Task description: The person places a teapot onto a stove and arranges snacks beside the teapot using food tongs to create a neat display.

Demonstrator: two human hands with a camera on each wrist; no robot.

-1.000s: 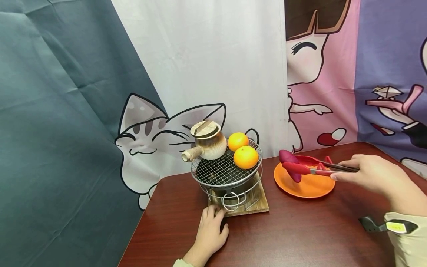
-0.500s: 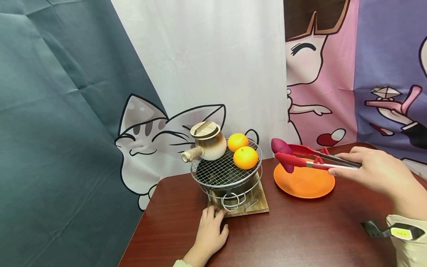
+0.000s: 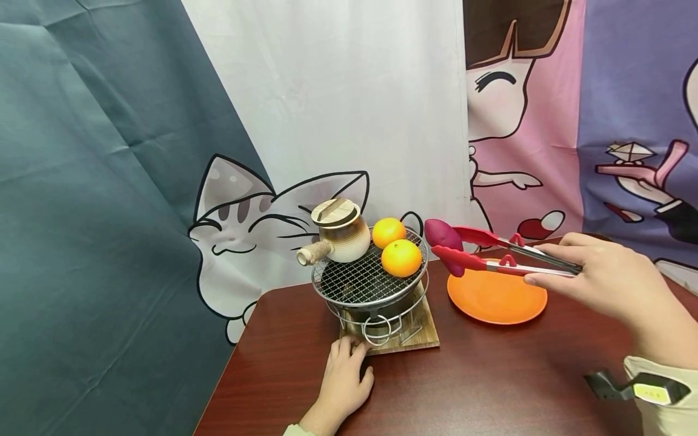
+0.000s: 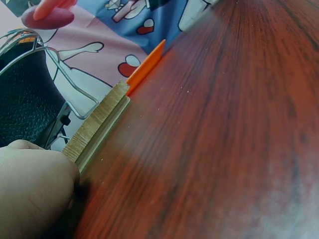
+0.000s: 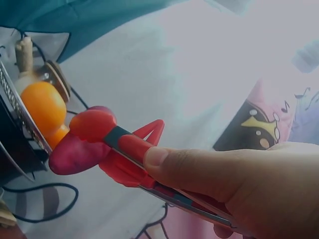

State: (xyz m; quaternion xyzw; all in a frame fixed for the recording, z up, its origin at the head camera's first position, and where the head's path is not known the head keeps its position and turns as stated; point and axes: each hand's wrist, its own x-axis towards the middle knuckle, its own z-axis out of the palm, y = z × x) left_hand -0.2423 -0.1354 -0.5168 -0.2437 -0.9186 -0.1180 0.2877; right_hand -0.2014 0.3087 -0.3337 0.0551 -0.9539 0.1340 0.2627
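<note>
My right hand (image 3: 605, 272) grips red-tipped metal tongs (image 3: 526, 268). Between their red heads is a purple sweet potato (image 3: 442, 233), raised in the air just right of the grill. In the right wrist view the sweet potato (image 5: 75, 155) overlaps the oranges from that angle. My left hand (image 3: 343, 381) rests on the table, fingertips at the front left corner of the wooden board (image 3: 420, 339) under the grill; the left wrist view shows the hand (image 4: 35, 184) against that edge. On the wire grill rack (image 3: 354, 284) sit two oranges (image 3: 401, 258) and a lidded clay teapot (image 3: 349, 239).
An orange plate (image 3: 501, 303) lies on the table (image 3: 463, 375), right of the grill and below the tongs. The teapot's side handle (image 3: 314, 252) sticks out over the rack's left rim. A printed cloth backdrop (image 3: 371, 91) hangs close behind.
My right hand has carried the tongs and sweet potato left and upward, from above the plate to near the grill's right rim. My left hand has stayed put.
</note>
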